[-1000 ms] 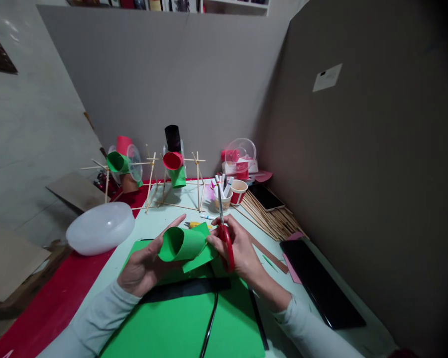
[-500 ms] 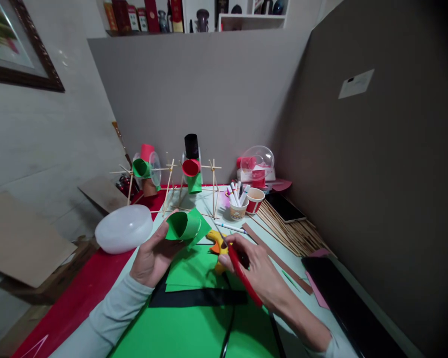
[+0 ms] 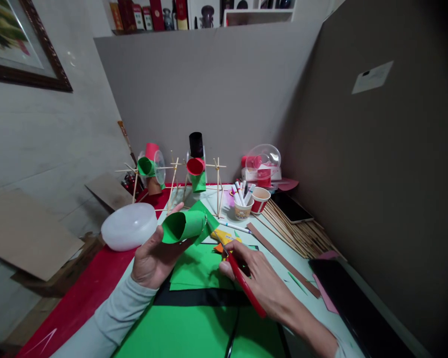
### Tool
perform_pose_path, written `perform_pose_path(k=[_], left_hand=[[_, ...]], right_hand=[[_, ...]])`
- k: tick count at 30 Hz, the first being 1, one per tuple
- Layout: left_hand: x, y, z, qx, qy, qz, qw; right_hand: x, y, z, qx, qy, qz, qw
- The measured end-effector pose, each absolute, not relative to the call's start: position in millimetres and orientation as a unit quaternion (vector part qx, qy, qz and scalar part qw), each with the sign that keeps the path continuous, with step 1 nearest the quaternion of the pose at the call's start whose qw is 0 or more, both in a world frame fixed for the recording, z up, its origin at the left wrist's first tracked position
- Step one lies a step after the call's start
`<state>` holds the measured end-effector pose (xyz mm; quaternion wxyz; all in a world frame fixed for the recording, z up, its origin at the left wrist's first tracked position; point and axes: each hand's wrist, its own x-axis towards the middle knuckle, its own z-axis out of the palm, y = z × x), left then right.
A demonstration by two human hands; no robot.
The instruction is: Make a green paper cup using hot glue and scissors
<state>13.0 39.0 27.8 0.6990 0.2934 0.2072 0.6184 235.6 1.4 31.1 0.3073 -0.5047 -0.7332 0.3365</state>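
My left hand [image 3: 153, 258] holds a green paper rolled into a cone [image 3: 184, 226], raised above the table with its mouth facing left. My right hand [image 3: 259, 281] is closed round red-handled scissors [image 3: 244, 286], lowered close to the green sheets [image 3: 201, 266]. Just beyond its fingertips lies a yellow and orange glue gun [image 3: 224, 238]. A black paper strip [image 3: 201, 297] lies across the green sheets under my wrists.
Stick frames with paper cones [image 3: 194, 174] stand at the back. A translucent bowl [image 3: 129, 226] sits left, cups of markers [image 3: 246, 201] and a bundle of wooden sticks [image 3: 298, 223] right. A dark tablet [image 3: 351, 298] lies by the right wall.
My right hand has dropped away from the cone and lowered the scissors toward the table near the glue gun. My left hand lifted the cone. The camera tilted up.
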Motion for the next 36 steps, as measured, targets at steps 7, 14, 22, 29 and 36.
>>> perform_pose_path(k=[7, 14, 22, 29, 36], left_hand=[[10.2, 39.4, 26.3, 0.320, 0.191, 0.609, 0.700], [13.6, 38.9, 30.4, 0.298, 0.200, 0.629, 0.690], [11.1, 43.1, 30.5, 0.258, 0.175, 0.631, 0.711], [11.0, 43.1, 34.4, 0.233, 0.198, 0.627, 0.717], [6.1, 46.8, 36.8, 0.231, 0.226, 0.628, 0.708]], right_hand=[[236.2, 1.8, 27.7, -0.493, -0.736, 0.323, 0.334], [236.6, 0.9, 32.1, -0.466, -0.707, 0.387, 0.364], [237.5, 1.0, 33.7, -0.358, -0.621, 0.601, 0.353], [242.9, 1.9, 30.8, -0.339, -0.598, 0.648, 0.329], [244.0, -0.1, 49.7, -0.358, -0.656, 0.593, 0.301]])
